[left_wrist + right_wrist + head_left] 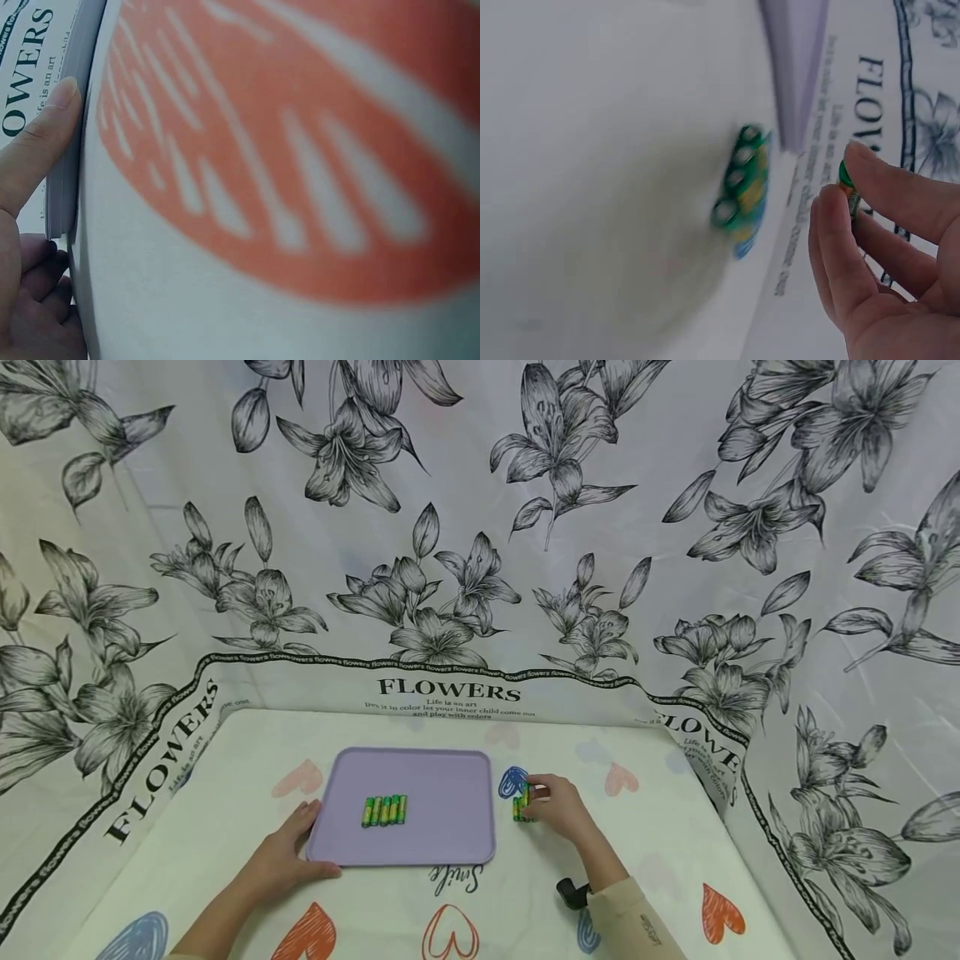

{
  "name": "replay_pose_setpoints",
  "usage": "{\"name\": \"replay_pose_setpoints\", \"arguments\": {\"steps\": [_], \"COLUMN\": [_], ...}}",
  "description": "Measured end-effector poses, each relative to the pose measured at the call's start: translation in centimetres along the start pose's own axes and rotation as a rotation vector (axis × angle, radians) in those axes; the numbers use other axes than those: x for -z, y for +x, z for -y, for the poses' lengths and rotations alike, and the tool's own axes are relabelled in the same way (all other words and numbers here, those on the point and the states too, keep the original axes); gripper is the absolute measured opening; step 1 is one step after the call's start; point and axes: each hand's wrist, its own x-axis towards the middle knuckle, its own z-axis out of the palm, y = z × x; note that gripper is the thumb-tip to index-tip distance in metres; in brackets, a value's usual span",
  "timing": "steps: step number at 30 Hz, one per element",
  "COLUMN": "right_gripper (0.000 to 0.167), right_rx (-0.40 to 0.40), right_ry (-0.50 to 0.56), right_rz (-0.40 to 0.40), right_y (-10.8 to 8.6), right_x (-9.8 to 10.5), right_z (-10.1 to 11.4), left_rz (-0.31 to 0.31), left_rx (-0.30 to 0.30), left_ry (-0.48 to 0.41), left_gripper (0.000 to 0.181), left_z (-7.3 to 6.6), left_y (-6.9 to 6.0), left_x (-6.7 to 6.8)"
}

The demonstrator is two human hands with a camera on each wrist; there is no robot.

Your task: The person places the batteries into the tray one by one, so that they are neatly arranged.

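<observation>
The near-left corner of the purple tray (420,852) is gripped by the left hand (281,860). Off its right side, one battery (847,184) is pinched by the right hand (558,810), its tilt unclear, near four loose batteries (742,176). Leftward, five batteries (386,811) are lined up on the tray, long axes pointing away from the body, the left hand nearer.

Beige right sleeve (632,920), black wrist camera (573,893)

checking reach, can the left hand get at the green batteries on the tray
Probably yes: nothing stands between the left hand, holding the purple tray, and the green batteries on it.
</observation>
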Motion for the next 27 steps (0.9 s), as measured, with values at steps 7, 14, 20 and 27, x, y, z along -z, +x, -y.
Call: {"name": "replay_pose_setpoints", "arguments": {"steps": [7,14,20,27], "right_gripper": [0.058,0.057,0.057,0.058], "right_rx": [0.073,0.138,0.149,0.119], "right_ry": [0.045,0.073,-0.004,-0.082], "right_rz": [0.047,0.075,0.1,0.107], "right_y": [0.6,1.8,3.0,3.3], "right_x": [-3.0,-8.2,-12.9,-15.8], "right_z": [4.0,7.4,8.7,9.0], "left_rz": [0.01,0.007,-0.001,0.006], "left_rx": [0.002,-0.001,-0.009,0.004], "left_ry": [-0.008,0.004,-0.013,-0.022], "left_gripper": [0.13,0.131,0.13,0.13], "left_z": [-0.2,0.0,-0.2,-0.4], "left_y": [-0.1,0.1,-0.1,-0.2], "left_x": [0.0,0.1,0.3,0.1]}}
